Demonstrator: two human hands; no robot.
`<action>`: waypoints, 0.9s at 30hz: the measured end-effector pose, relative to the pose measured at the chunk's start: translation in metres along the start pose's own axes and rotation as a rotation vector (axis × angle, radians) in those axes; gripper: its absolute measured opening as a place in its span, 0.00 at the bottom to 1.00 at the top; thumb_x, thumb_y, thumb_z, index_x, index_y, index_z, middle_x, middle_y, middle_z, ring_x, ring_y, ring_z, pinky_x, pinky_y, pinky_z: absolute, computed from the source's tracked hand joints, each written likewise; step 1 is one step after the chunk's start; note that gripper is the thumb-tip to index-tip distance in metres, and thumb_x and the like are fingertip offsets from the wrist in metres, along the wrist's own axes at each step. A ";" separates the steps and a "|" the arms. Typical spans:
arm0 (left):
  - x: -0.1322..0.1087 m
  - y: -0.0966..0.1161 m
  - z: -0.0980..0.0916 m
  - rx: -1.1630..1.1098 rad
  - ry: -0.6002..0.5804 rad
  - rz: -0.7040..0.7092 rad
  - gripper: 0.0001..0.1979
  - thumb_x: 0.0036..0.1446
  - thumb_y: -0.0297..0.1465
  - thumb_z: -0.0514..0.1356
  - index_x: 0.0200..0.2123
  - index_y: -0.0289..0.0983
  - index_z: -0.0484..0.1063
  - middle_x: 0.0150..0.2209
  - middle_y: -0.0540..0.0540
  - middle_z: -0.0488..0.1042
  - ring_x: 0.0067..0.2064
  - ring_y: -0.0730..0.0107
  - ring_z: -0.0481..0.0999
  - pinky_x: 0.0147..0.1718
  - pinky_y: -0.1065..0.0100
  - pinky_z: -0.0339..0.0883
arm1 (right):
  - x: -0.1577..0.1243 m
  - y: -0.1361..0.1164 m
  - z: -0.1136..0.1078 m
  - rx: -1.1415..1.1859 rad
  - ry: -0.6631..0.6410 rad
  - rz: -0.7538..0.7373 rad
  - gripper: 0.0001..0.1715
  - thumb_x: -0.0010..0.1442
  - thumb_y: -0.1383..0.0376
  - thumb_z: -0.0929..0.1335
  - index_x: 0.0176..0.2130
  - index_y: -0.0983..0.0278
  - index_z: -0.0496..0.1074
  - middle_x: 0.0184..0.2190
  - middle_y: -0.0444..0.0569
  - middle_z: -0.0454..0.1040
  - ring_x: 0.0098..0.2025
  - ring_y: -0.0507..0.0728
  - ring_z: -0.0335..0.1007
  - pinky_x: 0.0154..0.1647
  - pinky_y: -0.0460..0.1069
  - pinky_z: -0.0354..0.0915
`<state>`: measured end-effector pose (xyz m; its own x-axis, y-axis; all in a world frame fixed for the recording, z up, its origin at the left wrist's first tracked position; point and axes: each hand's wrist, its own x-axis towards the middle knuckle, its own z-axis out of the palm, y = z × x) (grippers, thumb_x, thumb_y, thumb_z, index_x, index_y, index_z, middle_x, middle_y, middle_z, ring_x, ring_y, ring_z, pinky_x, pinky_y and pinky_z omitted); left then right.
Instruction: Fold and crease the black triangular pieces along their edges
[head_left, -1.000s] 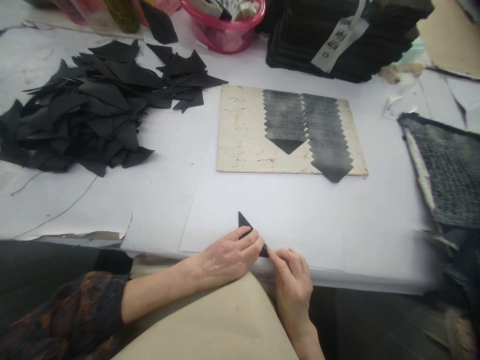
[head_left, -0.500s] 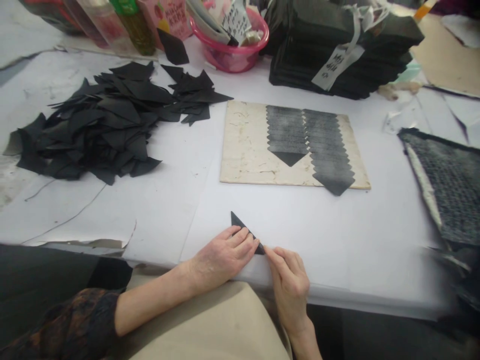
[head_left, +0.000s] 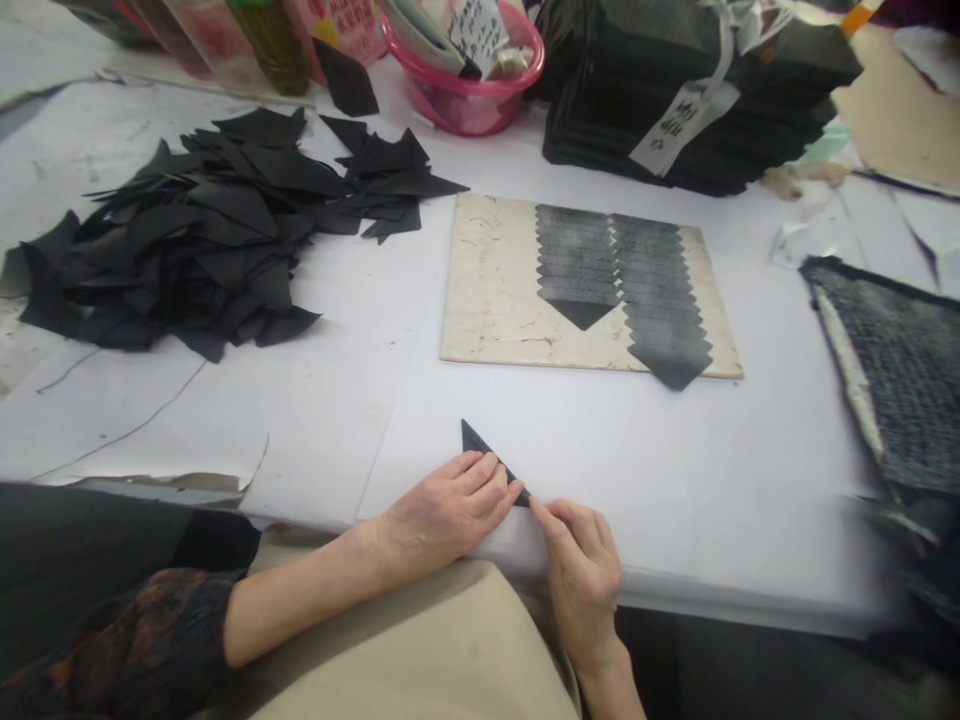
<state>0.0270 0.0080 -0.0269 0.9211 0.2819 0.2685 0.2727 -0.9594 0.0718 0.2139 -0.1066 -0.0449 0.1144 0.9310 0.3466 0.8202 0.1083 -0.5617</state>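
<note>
A small black leather-like piece [head_left: 474, 438], triangular with a long straight edge, lies on the white table top near its front edge. My left hand [head_left: 450, 505] presses on it from above with bent fingers, hiding its middle. At the piece's right-hand corner, my right hand [head_left: 585, 560] pinches the tip between thumb and forefinger. Beyond my hands a cream board [head_left: 487, 300] carries two overlapping rows of dark pieces [head_left: 664, 290] with pointed ends. A heap of loose black pieces [head_left: 217, 220] lies to the left.
At the back stand a pink basket [head_left: 480, 115] holding papers, a green-capped bottle [head_left: 271, 50] and a tied stack of black material [head_left: 675, 100] with a white tag. Dark woven fabric [head_left: 892, 370] lies on the right. The table's front edge runs close beneath my hands.
The view has shifted slightly. Both hands keep almost the same position on the black piece, with no clear change in grip.
</note>
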 end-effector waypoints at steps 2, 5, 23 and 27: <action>0.000 0.000 0.000 0.007 -0.008 0.004 0.15 0.66 0.24 0.54 0.55 0.28 0.66 0.50 0.38 0.72 0.55 0.56 0.69 0.55 0.56 0.66 | -0.001 0.000 0.000 -0.005 0.004 -0.001 0.21 0.63 0.77 0.66 0.51 0.57 0.74 0.38 0.49 0.73 0.40 0.55 0.68 0.43 0.52 0.67; 0.001 0.001 0.000 0.008 -0.030 0.002 0.15 0.66 0.23 0.52 0.54 0.28 0.66 0.50 0.38 0.71 0.56 0.57 0.69 0.56 0.57 0.65 | -0.003 0.001 0.001 -0.011 0.002 -0.001 0.21 0.64 0.76 0.66 0.51 0.57 0.74 0.38 0.49 0.73 0.41 0.55 0.68 0.43 0.52 0.67; 0.000 0.008 0.006 -0.017 -0.044 0.036 0.16 0.66 0.23 0.51 0.56 0.29 0.66 0.54 0.38 0.69 0.59 0.57 0.66 0.56 0.57 0.64 | -0.011 0.005 -0.006 0.074 0.036 0.093 0.20 0.63 0.76 0.67 0.51 0.58 0.73 0.40 0.49 0.73 0.43 0.55 0.70 0.45 0.52 0.68; 0.000 0.009 0.006 -0.017 -0.036 0.033 0.16 0.66 0.24 0.52 0.56 0.30 0.65 0.53 0.37 0.70 0.58 0.57 0.66 0.56 0.57 0.64 | -0.011 0.005 -0.003 0.031 0.051 0.061 0.19 0.62 0.76 0.67 0.48 0.57 0.75 0.38 0.48 0.74 0.41 0.55 0.70 0.44 0.52 0.68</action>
<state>0.0309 -0.0002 -0.0319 0.9390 0.2501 0.2360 0.2377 -0.9680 0.0798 0.2188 -0.1171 -0.0492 0.1928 0.9173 0.3484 0.7933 0.0632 -0.6055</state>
